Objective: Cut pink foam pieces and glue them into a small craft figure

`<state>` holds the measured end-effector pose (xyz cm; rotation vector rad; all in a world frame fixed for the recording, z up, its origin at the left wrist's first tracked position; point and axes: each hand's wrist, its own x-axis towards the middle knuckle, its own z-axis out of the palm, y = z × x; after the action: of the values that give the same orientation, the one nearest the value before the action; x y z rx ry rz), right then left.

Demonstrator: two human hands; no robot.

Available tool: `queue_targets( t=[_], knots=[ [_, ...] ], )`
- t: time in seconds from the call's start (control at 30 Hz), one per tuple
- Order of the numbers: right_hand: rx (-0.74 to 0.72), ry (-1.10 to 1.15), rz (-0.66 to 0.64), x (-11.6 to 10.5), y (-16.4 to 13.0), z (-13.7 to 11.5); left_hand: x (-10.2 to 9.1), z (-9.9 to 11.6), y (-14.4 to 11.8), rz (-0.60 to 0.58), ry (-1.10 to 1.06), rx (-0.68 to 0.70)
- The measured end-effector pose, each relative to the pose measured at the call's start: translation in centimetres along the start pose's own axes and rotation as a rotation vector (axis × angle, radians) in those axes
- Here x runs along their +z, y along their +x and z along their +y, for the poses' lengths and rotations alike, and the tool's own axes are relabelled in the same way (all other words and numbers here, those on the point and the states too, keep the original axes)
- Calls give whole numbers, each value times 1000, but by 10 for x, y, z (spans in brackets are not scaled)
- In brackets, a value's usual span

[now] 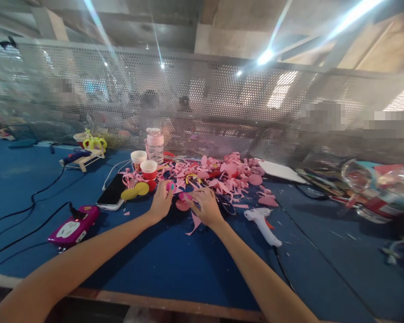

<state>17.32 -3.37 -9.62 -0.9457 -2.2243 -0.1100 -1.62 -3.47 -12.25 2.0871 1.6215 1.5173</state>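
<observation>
Both hands are out on the blue table (175,269), right at the front edge of a big pile of pink paper scraps (222,175). The left hand (161,202) lies flat, fingers loosely spread by a small pink piece (170,185), while the right hand (207,207) has its fingertips down on a pink paper disc (182,204) between the hands. A white glue gun (263,223) lies just right of that hand, a phone (113,193) and yellow discs (135,191) to the left.

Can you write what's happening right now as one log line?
left hand: on pink scraps | right hand: touching pink circle | glue gun: lying on blue table
</observation>
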Motion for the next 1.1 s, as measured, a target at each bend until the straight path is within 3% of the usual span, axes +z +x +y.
queue_targets(
  t=[0.13,0.23,0.33,0.4,0.53,0.67,0.73,0.83,0.9,1.1],
  knots=[
    [236,-68,346,-10,9,18,6,5,-5,-251,93,218],
    [345,-158,415,-10,23,38,7,13,-8,-351,241,338],
    [399,-212,309,-6,44,54,6,17,-8,-373,315,379],
    [448,-228,173,-4,64,61,5,17,-7,-352,322,378],
    [565,-257,15,0,108,57,4,17,-7,-332,312,375],
    [212,-120,-272,9,134,37,7,16,-9,-322,332,370],
    [219,-156,-331,12,137,32,9,15,-10,-293,360,360],
    [402,-260,-313,13,132,37,10,13,-10,-236,398,306],
    [445,-285,-324,14,126,47,11,13,-9,-221,423,258],
    [279,-222,-420,32,113,52,11,14,-8,-242,411,232]
  ],
)
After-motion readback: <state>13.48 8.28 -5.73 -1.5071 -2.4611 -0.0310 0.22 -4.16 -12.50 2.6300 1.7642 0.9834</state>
